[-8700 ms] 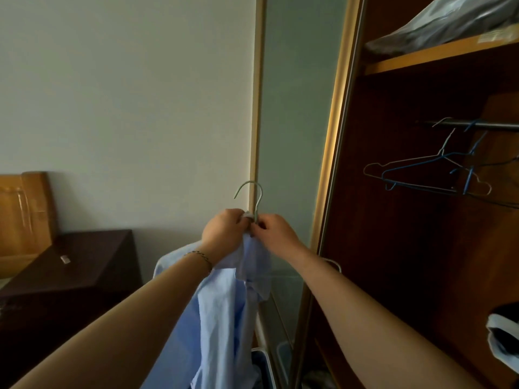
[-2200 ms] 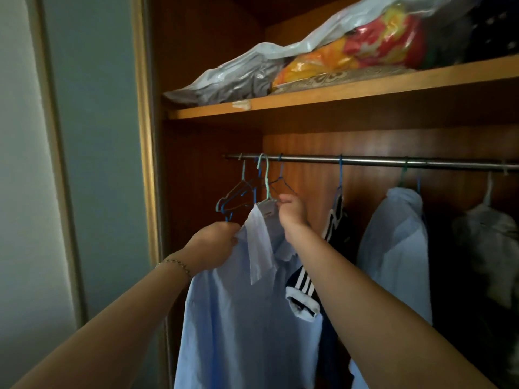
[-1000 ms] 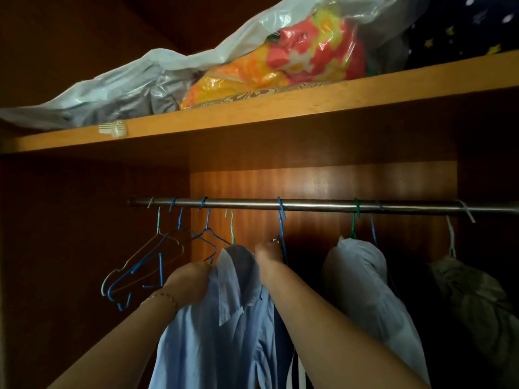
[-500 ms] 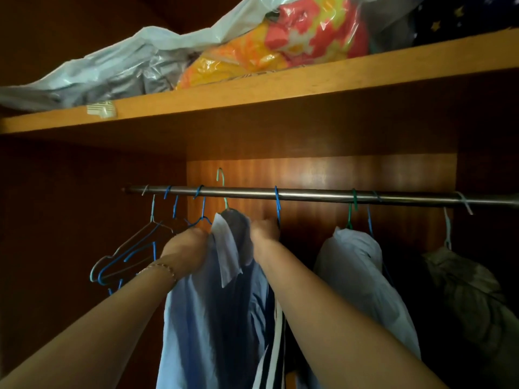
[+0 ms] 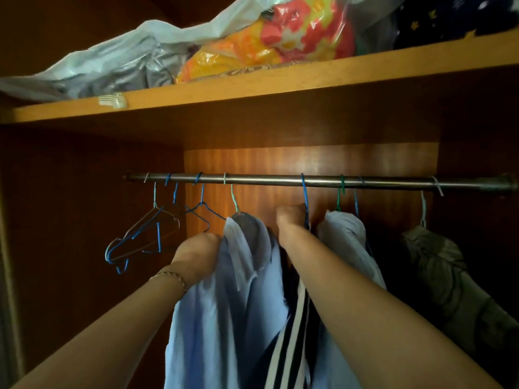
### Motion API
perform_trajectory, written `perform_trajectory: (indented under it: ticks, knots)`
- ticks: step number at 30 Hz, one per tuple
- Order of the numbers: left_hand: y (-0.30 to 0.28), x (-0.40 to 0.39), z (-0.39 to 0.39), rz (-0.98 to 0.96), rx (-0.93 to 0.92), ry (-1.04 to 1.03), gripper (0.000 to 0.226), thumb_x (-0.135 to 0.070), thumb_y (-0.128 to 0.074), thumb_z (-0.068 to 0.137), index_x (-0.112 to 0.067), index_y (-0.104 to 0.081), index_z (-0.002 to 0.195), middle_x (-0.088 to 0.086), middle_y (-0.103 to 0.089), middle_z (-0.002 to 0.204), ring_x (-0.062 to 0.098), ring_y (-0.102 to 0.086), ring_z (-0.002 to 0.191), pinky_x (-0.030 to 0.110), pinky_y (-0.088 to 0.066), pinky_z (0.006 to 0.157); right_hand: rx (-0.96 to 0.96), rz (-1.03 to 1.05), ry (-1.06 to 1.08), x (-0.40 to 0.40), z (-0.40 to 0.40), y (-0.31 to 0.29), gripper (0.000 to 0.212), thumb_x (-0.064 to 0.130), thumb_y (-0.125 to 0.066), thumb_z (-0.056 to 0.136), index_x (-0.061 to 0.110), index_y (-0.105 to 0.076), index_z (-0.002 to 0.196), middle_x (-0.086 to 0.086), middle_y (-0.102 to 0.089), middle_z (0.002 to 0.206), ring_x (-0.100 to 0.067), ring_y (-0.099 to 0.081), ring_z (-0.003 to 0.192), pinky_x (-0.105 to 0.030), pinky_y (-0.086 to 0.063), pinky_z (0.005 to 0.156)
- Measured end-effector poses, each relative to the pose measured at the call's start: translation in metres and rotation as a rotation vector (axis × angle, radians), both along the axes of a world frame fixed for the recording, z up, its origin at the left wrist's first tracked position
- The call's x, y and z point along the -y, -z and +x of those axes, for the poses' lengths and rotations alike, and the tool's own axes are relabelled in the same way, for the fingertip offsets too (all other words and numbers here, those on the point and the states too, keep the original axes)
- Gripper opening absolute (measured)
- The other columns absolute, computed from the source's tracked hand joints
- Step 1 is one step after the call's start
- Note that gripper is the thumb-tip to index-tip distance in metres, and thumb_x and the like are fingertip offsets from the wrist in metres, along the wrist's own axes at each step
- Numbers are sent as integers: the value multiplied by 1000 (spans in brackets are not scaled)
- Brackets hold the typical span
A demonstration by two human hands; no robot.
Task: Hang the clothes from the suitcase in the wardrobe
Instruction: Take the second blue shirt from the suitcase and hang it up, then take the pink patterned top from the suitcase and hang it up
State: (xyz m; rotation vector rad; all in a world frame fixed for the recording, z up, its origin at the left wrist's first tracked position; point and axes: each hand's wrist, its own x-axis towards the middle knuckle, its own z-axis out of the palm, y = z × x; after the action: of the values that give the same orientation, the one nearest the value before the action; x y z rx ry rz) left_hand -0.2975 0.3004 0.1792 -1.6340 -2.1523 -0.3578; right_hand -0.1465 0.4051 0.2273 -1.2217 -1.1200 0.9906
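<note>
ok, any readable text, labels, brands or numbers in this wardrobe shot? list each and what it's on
None readable.
Small white tag on the shelf edge: striped marks, too blurred to read.
Colourful bag on the shelf: pattern only, no legible lettering.
Dark striped garment: white stripes, no visible wording.

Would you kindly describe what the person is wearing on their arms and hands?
Both forearms are bare, with no sleeves in view. The left wrist carries a thin beaded bracelet just below the left hand. The right hand shows no ring, watch or glove.
</note>
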Motion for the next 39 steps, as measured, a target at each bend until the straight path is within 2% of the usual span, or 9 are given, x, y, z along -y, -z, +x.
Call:
perform_trajectory:
  ticks: [7,10,12,16,21,23,27,33,39]
  knots:
    - [3,-3,33,-23,53,98,28,-12,-48,94,-15,-57,120,9,-63,118,27,-61,111,37,-49,95,-28,16,16,-53,27,16,43,21,-56,81,8,-57,122,-12,-65,112,-31,-64,100,-43,-54,87]
    - [-1,-4,40,-10,108,110,26,-11,-48,93,-10,-59,117,12,-63,118,30,-60,111,37,-49,94,-22,9,2,-42,38,16,42,27,-55,85,6,-58,121,-12,-65,116,-29,-63,100,-40,-53,88]
    - [-4,-2,36,-17,222,129,26,-16,-48,93,-10,-59,116,13,-64,118,31,-60,111,38,-48,95,-54,11,-18,-16,43,11,44,31,-53,85,8,-57,122,-12,-64,116,-30,-61,101,-42,-51,92]
    - [2,13,27,22,596,188,22,-23,-61,87,-10,-63,104,12,-69,101,29,-65,96,38,-52,85,-153,-23,-144,29,48,8,8,20,-52,93,15,-58,94,-6,-61,96,-26,-56,91,-38,-49,87]
    - [19,68,34,54,827,197,29,-16,-67,84,-8,-62,111,11,-67,105,27,-64,97,39,-54,83,-42,29,-317,59,28,22,27,12,-49,94,5,-59,117,-6,-57,103,-25,-54,96,-35,-48,86]
    - [27,93,35,-2,828,206,39,-15,-67,86,-11,-56,122,10,-63,113,26,-61,105,35,-51,84,-10,59,-384,81,18,28,13,9,-48,94,16,-60,94,-2,-55,85,-21,-51,89,-29,-47,73]
    - [50,152,18,-55,895,69,49,-15,-62,90,-10,-47,136,7,-56,129,25,-56,116,31,-45,93,-75,184,-370,131,-24,46,34,-1,-45,93,22,-53,69,5,-52,74,-9,-45,64,-17,-36,58]
    - [108,258,-37,-15,1284,-179,16,-11,-53,96,-13,-60,111,10,-70,105,17,-66,76,26,-51,58,-38,31,-611,200,-78,100,30,1,-45,92,23,-61,82,1,-61,81,-11,-51,61,-21,-40,49]
    - [189,383,-85,281,1524,-447,6,-12,-55,95,-9,-59,99,-1,-67,53,8,-61,40,16,-45,39,103,-149,-717,265,-104,187,23,8,-45,97,17,-65,105,-1,-63,103,-15,-61,92,-23,-52,70]
